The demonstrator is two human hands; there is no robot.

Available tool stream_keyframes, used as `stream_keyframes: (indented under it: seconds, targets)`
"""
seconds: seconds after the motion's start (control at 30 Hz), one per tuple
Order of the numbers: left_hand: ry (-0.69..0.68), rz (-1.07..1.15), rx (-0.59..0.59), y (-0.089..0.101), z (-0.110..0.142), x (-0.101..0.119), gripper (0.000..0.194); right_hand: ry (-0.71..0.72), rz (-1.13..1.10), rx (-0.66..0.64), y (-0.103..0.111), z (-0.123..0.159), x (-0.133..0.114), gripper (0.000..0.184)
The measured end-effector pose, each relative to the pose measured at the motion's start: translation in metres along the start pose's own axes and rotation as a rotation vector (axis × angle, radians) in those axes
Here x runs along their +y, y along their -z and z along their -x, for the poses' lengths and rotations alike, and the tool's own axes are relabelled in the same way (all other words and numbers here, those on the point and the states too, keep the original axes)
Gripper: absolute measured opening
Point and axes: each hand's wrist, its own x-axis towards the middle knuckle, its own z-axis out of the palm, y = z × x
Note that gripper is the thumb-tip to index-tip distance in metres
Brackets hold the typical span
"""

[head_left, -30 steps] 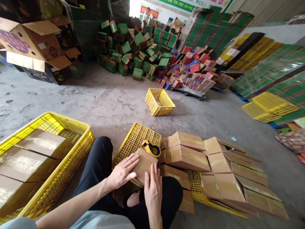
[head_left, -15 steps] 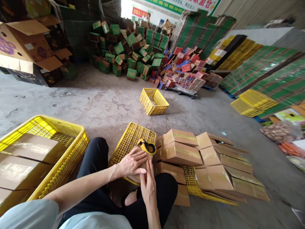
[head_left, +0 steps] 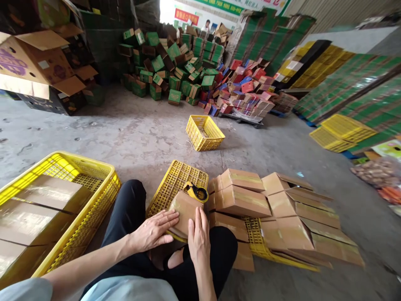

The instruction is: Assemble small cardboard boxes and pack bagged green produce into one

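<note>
A small brown cardboard box [head_left: 184, 212] lies on an upturned yellow plastic crate [head_left: 171, 186] between my knees. My left hand [head_left: 153, 230] is at the box's left edge, fingers stretched out and flat. Along the right side of the box rests my right hand [head_left: 199, 234], its fingers straight and touching the cardboard. Neither hand grips anything. Just beyond the box sits a yellow and black tape dispenser [head_left: 196, 192], close to its far edge.
On my left, a yellow crate [head_left: 108, 169] holds several taped cartons [head_left: 40, 219]. More cartons [head_left: 241, 200] are stacked to my right on another yellow crate [head_left: 253, 234]. A smaller yellow basket [head_left: 205, 133] stands ahead on the floor, before heaped green boxes [head_left: 173, 97].
My left hand has slid left and toward me, off the top of the box, so more of the cardboard shows. My right hand stays by the right side. The view has shifted slightly.
</note>
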Motion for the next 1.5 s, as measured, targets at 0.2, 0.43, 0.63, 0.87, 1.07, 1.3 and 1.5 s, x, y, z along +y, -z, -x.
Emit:
stream_keyframes:
  seconds: [0.2, 0.43, 0.63, 0.87, 1.07, 1.3, 1.5]
  targets:
    - [0.495, 0.652, 0.289, 0.002, -0.003, 0.013, 0.059, 0.034, -0.016, 0.042, -0.004, 0.003, -0.001, 0.059]
    - [0.746, 1.185, 0.479, 0.012, -0.037, 0.011, 0.071, 0.048, 0.052, 0.071, -0.002, 0.009, -0.011, 0.057]
    - [0.806, 1.511, 0.495, 0.015, -0.044, 0.014, 0.064, 0.145, 0.021, 0.013, -0.006, 0.009, -0.026, 0.046]
    - [0.81, 1.629, 0.464, 0.018, -0.043, 0.012, 0.068, 0.17, -0.095, 0.014, -0.005, 0.003, -0.054, 0.039]
    - [0.788, 1.673, 0.387, 0.012, -0.043, 0.019, 0.078, 0.057, -0.205, 0.093, 0.015, -0.017, -0.077, 0.031]
    - [0.656, 1.631, 0.374, 0.006, -0.043, 0.031, 0.09, 0.106, -0.042, 0.13, 0.018, -0.021, -0.077, 0.029]
    - [0.52, 1.453, 0.325, 0.007, -0.042, 0.042, 0.09, 0.127, 0.066, 0.117, 0.024, -0.025, -0.076, 0.027]
